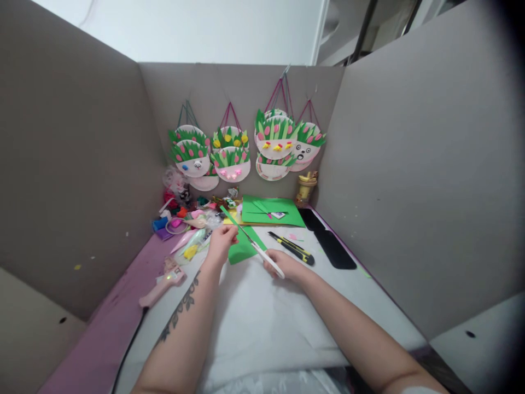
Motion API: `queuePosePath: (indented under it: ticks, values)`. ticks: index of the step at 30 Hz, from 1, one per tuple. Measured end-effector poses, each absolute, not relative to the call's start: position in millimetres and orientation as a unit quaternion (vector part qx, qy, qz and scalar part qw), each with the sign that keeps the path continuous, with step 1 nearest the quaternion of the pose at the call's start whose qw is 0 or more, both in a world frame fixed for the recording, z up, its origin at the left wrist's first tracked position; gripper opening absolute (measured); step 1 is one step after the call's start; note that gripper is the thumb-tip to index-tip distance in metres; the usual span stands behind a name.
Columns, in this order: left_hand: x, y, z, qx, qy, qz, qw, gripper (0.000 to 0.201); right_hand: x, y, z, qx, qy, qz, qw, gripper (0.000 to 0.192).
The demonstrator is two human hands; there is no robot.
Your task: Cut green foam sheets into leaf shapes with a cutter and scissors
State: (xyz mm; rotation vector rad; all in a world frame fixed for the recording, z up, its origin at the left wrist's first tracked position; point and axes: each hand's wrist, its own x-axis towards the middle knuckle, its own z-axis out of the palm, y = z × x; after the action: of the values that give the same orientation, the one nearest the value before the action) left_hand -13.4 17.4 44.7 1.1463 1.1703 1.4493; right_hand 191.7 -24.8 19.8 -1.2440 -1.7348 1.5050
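Observation:
White-handled scissors (268, 259) sit in my right hand (283, 265), with fingers wrapped round the handles. Their blades point up and left, against a green sheet of paper (241, 253). My left hand (223, 241) is closed on the green paper just left of the blades. A narrow green strip (228, 213) sticks out beyond the blade tips, angled up and left. How far the cut runs into the paper is hard to make out. Right of the scissors lies a black and yellow utility knife (293, 249) on the white cover.
Green sheets (270, 203) are stacked at the back, left of a yellow cup (305, 189). Black flat pieces (334, 249) lie at right. A pink glue gun (162, 287) and cluttered craft bits (192, 221) occupy the left. Decorated paper-plate baskets (232, 164) hang on the grey panel.

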Motion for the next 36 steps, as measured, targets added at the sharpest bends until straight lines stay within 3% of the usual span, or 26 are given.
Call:
queuePosePath:
  ticks: [27,30,33,36]
  values:
    - [-8,16,45,0.457,0.481,0.599,0.448,0.021,195,-20,11,-0.455,-0.639,0.552,0.283,0.012]
    - [-11,16,45,0.488,0.496,0.614,0.373,0.015,195,-15,4,-0.435,-0.609,0.584,0.315,0.018]
    - [-10,11,44,0.588,0.511,0.598,0.189,0.007,194,-12,4,-0.415,-0.578,0.593,0.377,0.026]
    - [-5,6,38,0.720,0.467,0.511,0.052,0.013,190,-10,9,-0.394,-0.530,0.599,0.454,0.035]
